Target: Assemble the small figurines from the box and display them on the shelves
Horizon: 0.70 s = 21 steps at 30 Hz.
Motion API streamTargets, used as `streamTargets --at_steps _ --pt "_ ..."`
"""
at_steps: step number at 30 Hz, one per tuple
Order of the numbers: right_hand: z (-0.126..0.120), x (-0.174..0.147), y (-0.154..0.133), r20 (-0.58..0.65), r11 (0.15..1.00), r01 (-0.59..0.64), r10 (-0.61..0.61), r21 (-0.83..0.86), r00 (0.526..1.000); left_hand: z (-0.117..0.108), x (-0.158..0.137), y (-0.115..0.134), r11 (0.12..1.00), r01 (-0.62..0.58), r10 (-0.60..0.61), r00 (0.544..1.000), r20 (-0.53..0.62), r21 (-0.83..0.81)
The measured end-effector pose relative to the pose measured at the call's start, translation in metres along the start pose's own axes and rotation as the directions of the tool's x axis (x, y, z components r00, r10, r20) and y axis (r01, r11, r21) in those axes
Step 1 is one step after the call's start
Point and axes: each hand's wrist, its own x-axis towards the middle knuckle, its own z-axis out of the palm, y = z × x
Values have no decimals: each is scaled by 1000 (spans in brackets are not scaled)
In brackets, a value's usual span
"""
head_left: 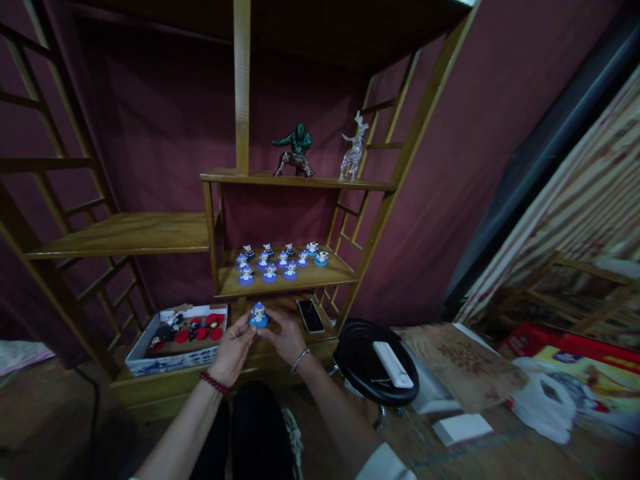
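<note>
Between my two hands is a small figurine (259, 315) with purple hair and a blue round base, held upright in front of the lower shelf. My left hand (236, 345) pinches its base from the left, and my right hand (285, 335) grips it from the right. Just above, on a wooden shelf (320, 283), stand several similar purple and blue figurines (269, 272) in rows, with darker ones behind. To the left of my hands sits an open cardboard box (175, 363) with several red-based figurines (196, 329) lying in it.
A phone (311, 315) lies right of my hands. On the upper shelf stand a green crouching statue (296, 150) and a clear deer figure (354, 148). A black round stool (360, 360) carries a white strip-shaped object (393, 365). A plastic bag (545, 403) lies farther right.
</note>
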Motion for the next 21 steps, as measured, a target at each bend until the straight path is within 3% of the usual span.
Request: streamTargets --at_steps 8,21 --pt "-32 -2 18 -68 998 -61 60 0 996 36 16 -13 1000 -25 25 995 92 5" --pt "-81 5 38 -183 992 -96 110 85 977 87 43 -40 985 -86 73 993 90 149"
